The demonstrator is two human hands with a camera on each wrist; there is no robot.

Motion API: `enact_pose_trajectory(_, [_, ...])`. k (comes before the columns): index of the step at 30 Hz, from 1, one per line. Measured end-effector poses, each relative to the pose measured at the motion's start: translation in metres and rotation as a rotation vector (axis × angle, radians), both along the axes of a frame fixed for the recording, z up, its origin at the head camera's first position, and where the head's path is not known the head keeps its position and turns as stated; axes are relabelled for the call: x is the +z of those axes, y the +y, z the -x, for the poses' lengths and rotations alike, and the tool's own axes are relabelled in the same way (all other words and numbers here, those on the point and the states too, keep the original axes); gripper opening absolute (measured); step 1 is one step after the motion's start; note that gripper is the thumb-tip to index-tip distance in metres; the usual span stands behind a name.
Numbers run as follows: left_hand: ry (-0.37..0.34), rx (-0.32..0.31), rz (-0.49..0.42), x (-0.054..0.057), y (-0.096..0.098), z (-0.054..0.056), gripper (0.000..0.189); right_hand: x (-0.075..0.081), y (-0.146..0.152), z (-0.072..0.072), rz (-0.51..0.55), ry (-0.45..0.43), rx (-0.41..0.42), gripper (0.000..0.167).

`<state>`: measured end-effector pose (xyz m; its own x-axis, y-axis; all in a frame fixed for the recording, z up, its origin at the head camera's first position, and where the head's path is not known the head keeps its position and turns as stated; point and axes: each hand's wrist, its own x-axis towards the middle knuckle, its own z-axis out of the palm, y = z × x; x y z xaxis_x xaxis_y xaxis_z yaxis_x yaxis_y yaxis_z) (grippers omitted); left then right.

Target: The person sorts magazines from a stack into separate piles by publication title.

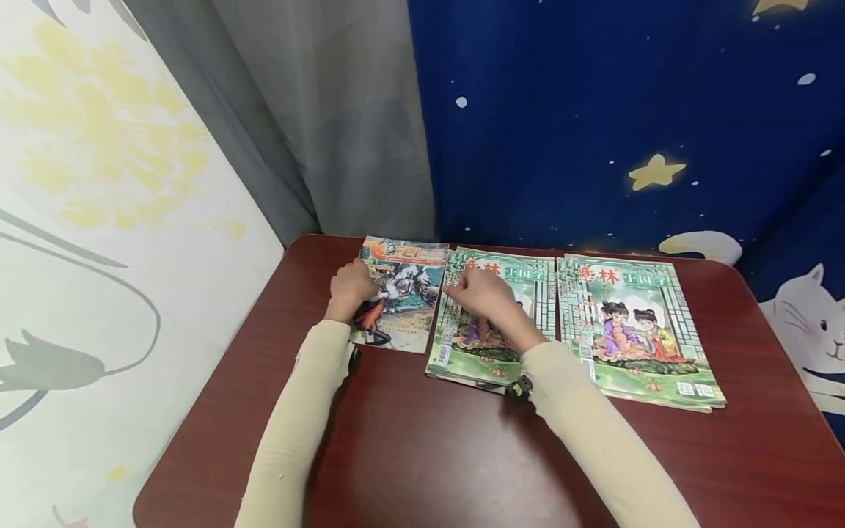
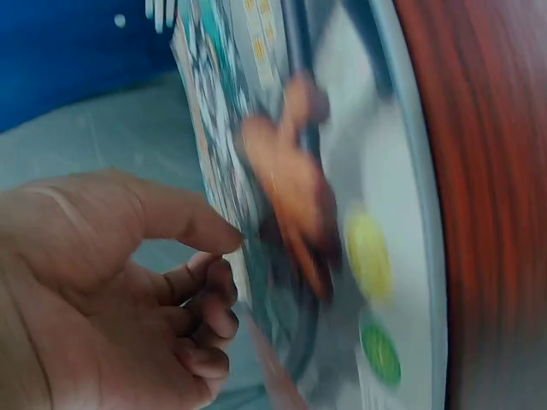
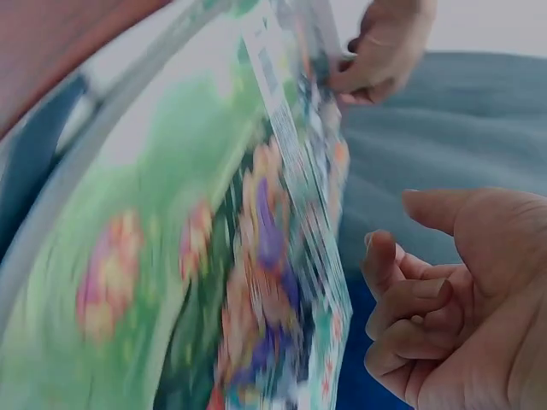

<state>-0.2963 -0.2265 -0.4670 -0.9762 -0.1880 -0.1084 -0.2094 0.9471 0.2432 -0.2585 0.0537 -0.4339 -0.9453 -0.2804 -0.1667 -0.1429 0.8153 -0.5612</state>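
Note:
In the head view my left hand [image 1: 350,288] is at the left edge of a magazine [image 1: 405,323] with an orange title and a dark, colourful cover. The left wrist view shows the thumb and index finger of that hand [image 2: 128,273] pinching the edge of this magazine [image 2: 342,171]. My right hand [image 1: 485,297] hovers over the middle stack of green magazines [image 1: 538,293] and partly hides its cover. In the right wrist view, its fingers hang loosely curled, the thumb is apart from them, and nothing is between them.
Another stack of green magazines [image 1: 634,315] with the same cover lies to the right on the dark red table [image 1: 422,455]. Behind the table hang a grey curtain [image 1: 356,110] and a blue starry one [image 1: 561,110]. A patterned white wall [image 1: 132,279] stands at the left.

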Motion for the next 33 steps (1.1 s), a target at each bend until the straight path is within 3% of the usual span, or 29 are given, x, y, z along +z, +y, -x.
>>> enact_pose_trajectory(2, [-0.008, -0.038, -0.081, 0.002, 0.011, 0.003, 0.02, 0.003, 0.019, 0.001, 0.021, 0.005, -0.027, 0.051])
enact_pose_trajectory(7, [-0.064, -0.185, -0.301, 0.008, 0.037, 0.005, 0.046, 0.003, 0.065, -0.001, 0.014, -0.002, -0.106, 0.043])
enact_pose_trajectory(11, [-0.095, -0.272, -0.358, 0.014, 0.054, 0.003, 0.054, 0.0, 0.091, -0.004, -0.013, 0.039, -0.156, 0.038])
enact_pose_trajectory(15, [-0.093, -0.287, -0.327, 0.02, 0.066, -0.003, 0.058, -0.005, 0.106, -0.009, -0.026, 0.072, -0.198, 0.037])
enact_pose_trajectory(16, [-0.078, -0.313, -0.332, 0.008, 0.063, 0.004, 0.061, -0.007, 0.109, -0.011, -0.033, 0.069, -0.211, 0.038])
enact_pose_trajectory(22, [-0.152, -0.375, -0.285, 0.001, 0.083, -0.01, 0.067, -0.017, 0.132, -0.026, -0.136, -0.005, -0.288, 0.06])
enact_pose_trajectory(23, [-0.183, -0.362, -0.261, 0.013, 0.093, -0.021, 0.067, -0.018, 0.136, -0.028, -0.154, -0.016, -0.293, 0.063])
enact_pose_trajectory(24, [-0.195, -0.362, -0.254, 0.011, 0.097, -0.022, 0.067, -0.019, 0.14, -0.031, -0.168, -0.025, -0.297, 0.064])
enact_pose_trajectory(29, [-0.181, -0.367, -0.166, 0.007, 0.11, -0.03, 0.057, -0.024, 0.152, -0.039, -0.209, -0.061, -0.271, 0.064])
enact_pose_trajectory(33, [-0.156, -0.379, -0.097, 0.008, 0.115, -0.037, 0.047, -0.029, 0.156, -0.038, -0.158, -0.065, -0.201, 0.06])
